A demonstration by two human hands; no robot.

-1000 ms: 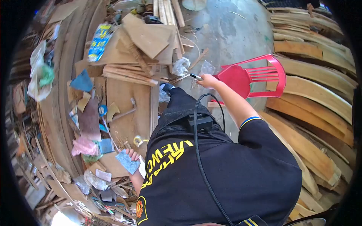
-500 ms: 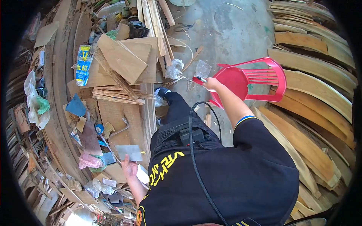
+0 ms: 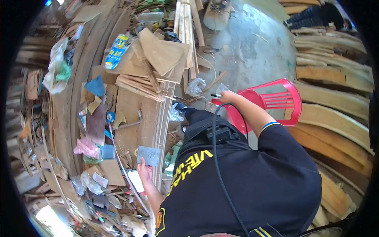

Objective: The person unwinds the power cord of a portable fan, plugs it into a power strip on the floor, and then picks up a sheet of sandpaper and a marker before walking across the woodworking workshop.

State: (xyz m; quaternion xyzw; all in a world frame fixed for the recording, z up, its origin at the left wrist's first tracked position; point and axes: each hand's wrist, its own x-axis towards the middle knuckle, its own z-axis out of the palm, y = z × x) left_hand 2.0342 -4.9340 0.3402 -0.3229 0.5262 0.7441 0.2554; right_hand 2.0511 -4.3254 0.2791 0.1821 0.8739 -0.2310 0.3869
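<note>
My left hand point(image 3: 144, 171) holds a thin blue-grey rectangular sheet point(image 3: 149, 156) by its lower left edge, above the wooden boards. Beyond my legs, my right hand point(image 3: 228, 97) is closed round a dark pen-like tool with a pale tip point(image 3: 216, 95), in front of the red plastic chair point(image 3: 246, 94). A piece of clear plastic lies just behind that hand. Close to the left hand is a white sheet point(image 3: 136, 181), partly covered by the wrist.
Curved planks point(image 3: 335, 118) are stacked along the right. Flat boards and thin strips point(image 3: 138, 89) lie at upper left, near a blue and yellow packet point(image 3: 116, 51). Scraps and plastic bags clutter the left. A person in dark clothes point(image 3: 316, 17) is at top right.
The sheet in my left hand has turned and moved right over the boards. My right hand keeps the tool by the chair. The view has shifted, and the other person shows more fully.
</note>
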